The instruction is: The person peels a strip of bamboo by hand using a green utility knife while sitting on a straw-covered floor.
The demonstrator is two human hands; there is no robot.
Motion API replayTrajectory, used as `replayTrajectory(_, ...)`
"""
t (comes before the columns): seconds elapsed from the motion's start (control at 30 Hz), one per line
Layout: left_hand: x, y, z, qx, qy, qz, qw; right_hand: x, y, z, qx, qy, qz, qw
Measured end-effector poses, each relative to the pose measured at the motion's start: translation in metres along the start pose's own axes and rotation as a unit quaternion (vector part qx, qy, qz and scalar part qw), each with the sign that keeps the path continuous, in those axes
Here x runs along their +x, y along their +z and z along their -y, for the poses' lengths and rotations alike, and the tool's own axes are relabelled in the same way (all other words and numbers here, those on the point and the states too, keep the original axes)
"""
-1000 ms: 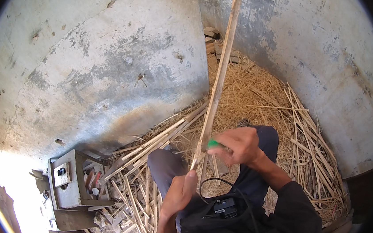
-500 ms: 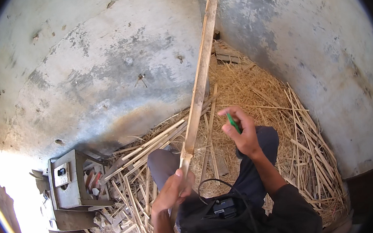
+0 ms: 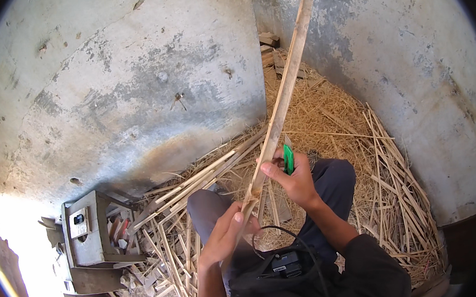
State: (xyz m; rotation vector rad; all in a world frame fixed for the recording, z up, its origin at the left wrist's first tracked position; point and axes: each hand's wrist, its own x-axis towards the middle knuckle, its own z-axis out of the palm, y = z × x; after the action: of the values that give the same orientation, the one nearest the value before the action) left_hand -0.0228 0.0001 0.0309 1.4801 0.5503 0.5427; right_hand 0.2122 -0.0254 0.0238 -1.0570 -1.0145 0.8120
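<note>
A long split bamboo strip (image 3: 285, 90) slants up and away to the right from my lap, its far end in front of the wall corner. My left hand (image 3: 223, 234) is closed around its near part, just below a node. Farther up, my right hand (image 3: 296, 183) grips the strip with the thumb on its face and the fingers partly hidden behind. The same hand also keeps a green-handled knife (image 3: 289, 160), its short blade pointing up beside the strip.
Bamboo sticks (image 3: 201, 177) lie in a bundle left of my knees, and more sticks (image 3: 403, 190) are heaped at right. Fine shavings (image 3: 319, 107) cover the ground ahead. A small wooden box (image 3: 89, 232) stands at left. Worn walls (image 3: 156, 59) enclose the corner. A black cable (image 3: 311, 244) loops over my lap.
My right hand, apart from the strip before, has come left and taken hold of it, keeping the knife. The strip's far end has swung right, and my left hand has shifted slightly up and right.
</note>
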Motion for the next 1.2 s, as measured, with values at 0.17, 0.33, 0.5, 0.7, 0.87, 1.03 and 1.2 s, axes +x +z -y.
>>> replayTrajectory(0.17,0.013,0.004,-0.005,-0.067,-0.034,0.0,0.997,-0.006,0.009,0.001,0.028,0.018,-0.008,0.999)
replayTrajectory(0.33,0.014,0.013,-0.014,-0.083,-0.07,-0.029,0.994,-0.011,-0.009,0.002,-0.177,-0.124,-0.008,0.976)
replayTrajectory(0.5,0.011,0.017,-0.021,-0.052,-0.057,-0.043,0.996,-0.015,-0.026,0.016,-0.255,-0.222,0.016,0.941)
replayTrajectory(0.7,0.009,0.021,-0.026,-0.039,-0.052,-0.056,0.996,-0.017,-0.03,0.028,-0.406,-0.285,0.072,0.865)
replayTrajectory(0.87,0.007,0.024,-0.027,-0.024,-0.049,-0.07,0.996,-0.017,-0.027,0.031,-0.445,-0.316,0.05,0.836)
replayTrajectory(1.03,0.005,0.028,-0.023,0.014,0.013,-0.083,0.996,-0.016,-0.022,0.034,-0.487,-0.348,0.028,0.8)
replayTrajectory(1.2,-0.001,0.032,-0.03,0.086,0.03,-0.118,0.989,-0.017,-0.017,0.037,-0.494,-0.356,0.025,0.793)
